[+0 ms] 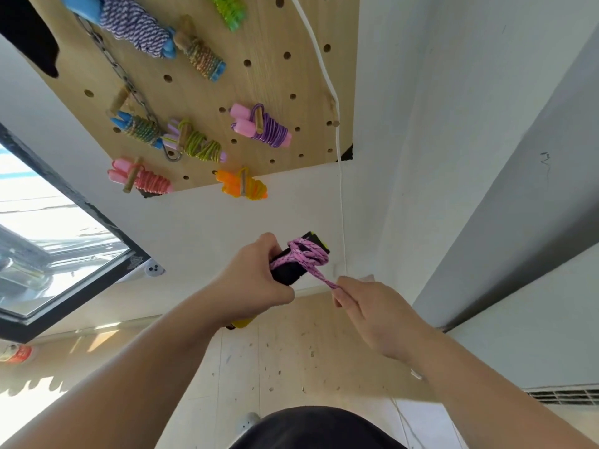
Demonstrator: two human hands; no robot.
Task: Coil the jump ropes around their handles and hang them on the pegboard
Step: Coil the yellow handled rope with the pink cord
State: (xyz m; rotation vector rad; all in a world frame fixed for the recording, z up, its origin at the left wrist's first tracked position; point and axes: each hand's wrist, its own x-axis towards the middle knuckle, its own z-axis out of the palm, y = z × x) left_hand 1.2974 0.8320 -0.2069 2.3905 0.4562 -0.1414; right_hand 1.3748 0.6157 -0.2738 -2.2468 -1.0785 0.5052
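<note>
Your left hand (256,280) is curled round the black handles (287,272), just right of centre frame. It seems to clamp the pair together so the turns have a firm core. The pink jump rope (308,256) is wound in a few loose loops near the handles' far, yellow-tipped end. Your right hand (366,306) pinches its tail just below and right of the coil, and the pull keeps that strand taut. It looks like you are cinching the last wrap.

The pegboard (275,76) fills the upper middle of the frame, and coiled ropes crowd its left and centre. One wooden peg (332,106) at its right edge looks bare. A white cord (341,196) hangs right beside that peg, so bring the bundle in from the left. There is open wall between your hands and the board's lower edge.
</note>
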